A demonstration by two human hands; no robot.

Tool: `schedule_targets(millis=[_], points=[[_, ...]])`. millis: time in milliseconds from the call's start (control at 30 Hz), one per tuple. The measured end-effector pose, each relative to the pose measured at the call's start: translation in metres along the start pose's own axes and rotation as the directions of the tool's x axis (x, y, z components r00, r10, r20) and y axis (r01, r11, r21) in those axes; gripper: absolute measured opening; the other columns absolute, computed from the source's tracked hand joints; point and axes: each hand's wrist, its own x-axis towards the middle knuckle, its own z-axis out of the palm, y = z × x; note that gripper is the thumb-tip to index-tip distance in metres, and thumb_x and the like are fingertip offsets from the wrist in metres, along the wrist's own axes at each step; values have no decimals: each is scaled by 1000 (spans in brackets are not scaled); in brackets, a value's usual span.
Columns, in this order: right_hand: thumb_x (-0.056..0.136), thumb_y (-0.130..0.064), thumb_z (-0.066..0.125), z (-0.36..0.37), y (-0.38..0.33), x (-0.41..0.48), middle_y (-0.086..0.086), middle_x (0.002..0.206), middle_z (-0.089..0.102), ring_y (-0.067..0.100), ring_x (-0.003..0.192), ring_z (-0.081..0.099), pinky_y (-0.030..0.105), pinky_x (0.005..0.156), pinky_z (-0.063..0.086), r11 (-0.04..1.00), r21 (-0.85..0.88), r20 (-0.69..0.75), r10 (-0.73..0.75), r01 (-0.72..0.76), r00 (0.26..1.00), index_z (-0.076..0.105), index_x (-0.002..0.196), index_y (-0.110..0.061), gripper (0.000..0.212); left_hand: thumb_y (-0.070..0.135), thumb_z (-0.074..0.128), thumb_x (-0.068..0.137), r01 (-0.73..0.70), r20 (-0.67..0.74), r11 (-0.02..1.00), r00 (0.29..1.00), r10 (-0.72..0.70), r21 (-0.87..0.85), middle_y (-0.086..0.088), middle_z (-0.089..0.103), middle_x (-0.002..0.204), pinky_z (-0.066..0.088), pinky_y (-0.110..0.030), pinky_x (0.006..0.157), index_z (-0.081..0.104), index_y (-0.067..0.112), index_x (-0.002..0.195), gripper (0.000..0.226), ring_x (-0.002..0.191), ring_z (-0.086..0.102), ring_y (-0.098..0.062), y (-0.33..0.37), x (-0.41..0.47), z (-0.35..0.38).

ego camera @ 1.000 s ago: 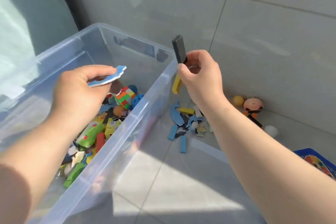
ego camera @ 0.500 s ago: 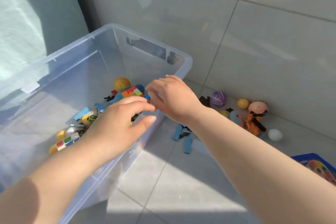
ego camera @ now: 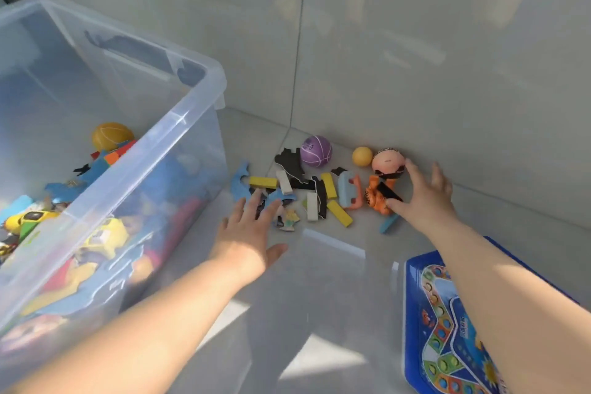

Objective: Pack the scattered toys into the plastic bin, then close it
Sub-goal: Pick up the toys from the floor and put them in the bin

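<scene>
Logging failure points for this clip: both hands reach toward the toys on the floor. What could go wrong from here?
The right hand, reaching at the orange figure, might nudge the purple ball or yellow ball, which could roll off. The flat puzzle pieces by the left hand may slip its grip.

Bin left, loose toys right along the wall.
The clear plastic bin holds heaped toys. Right of it, wooden blocks and puzzle pieces lie on the tiled floor; behind them at the wall, left to right, purple rubber ball, small yellow ball, orange round-headed doll. A blue game board lies nearest, right.
</scene>
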Motion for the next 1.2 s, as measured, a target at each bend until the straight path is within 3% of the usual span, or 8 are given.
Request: schedule_targets(millis=[300,467,567,633,733,967,1100,1200], points=[[79,-49,62,35,14,6,11,151,23,34,134,28,45,102,35,995,79,-22,-60,61,998,13,147,-21,88,59,34,88,140,-74,988,988,-135,62,0,-11,157,10,-35,116,-6,27,147,78,145,1,-22,-11,18,41],[78,-54,60,55,7,-3,12,139,43,33,122,41,43,89,43,965,-217,-88,-168,146,982,30,141,-13,81,44,55,85,126,-222,981,962,-157,-145,-7,22,153,25,-37,108,36,18,138,62,135,28,-29,0,31,50],[67,-35,80,61,4,0,26,96,65,44,84,62,45,59,50,940,-256,-150,-269,225,951,56,113,4,65,30,80,65,25,-389,990,918,-77,-138,-19,62,119,50,-45,81,66,8,104,47,99,61,-41,-5,40,63],[58,-28,86,66,5,0,26,75,66,43,63,62,41,45,48,928,-283,-183,-298,240,937,61,97,8,59,33,74,65,19,-440,997,897,-47,-68,-15,70,95,54,-38,64,68,9,85,32,76,67,-35,-8,43,66],[56,-26,87,66,5,-3,24,70,66,41,56,62,37,39,47,920,-309,-181,-307,242,934,62,95,7,57,35,45,71,-18,-456,999,889,29,28,-6,68,73,51,-27,53,65,12,65,31,67,59,-28,-10,42,64],[51,-24,89,66,12,-15,21,62,62,32,36,58,21,32,34,910,-301,-158,-342,285,926,64,90,6,55,28,39,69,-145,-447,966,865,228,212,0,55,47,35,-14,35,57,13,48,31,38,55,-20,-26,38,56],[79,-27,70,58,6,-28,23,95,63,40,69,66,31,50,38,950,-222,-149,-257,221,955,54,114,3,49,35,46,72,-185,-349,952,899,263,243,1,55,44,32,-11,30,58,13,47,35,35,54,-18,-31,37,58],[92,-40,47,52,4,-39,13,122,52,34,102,60,37,73,47,972,-177,-84,-170,153,982,38,131,-9,51,36,48,91,-109,-236,960,956,172,258,-3,67,89,48,-23,61,61,9,91,30,86,65,-19,-24,26,46]])
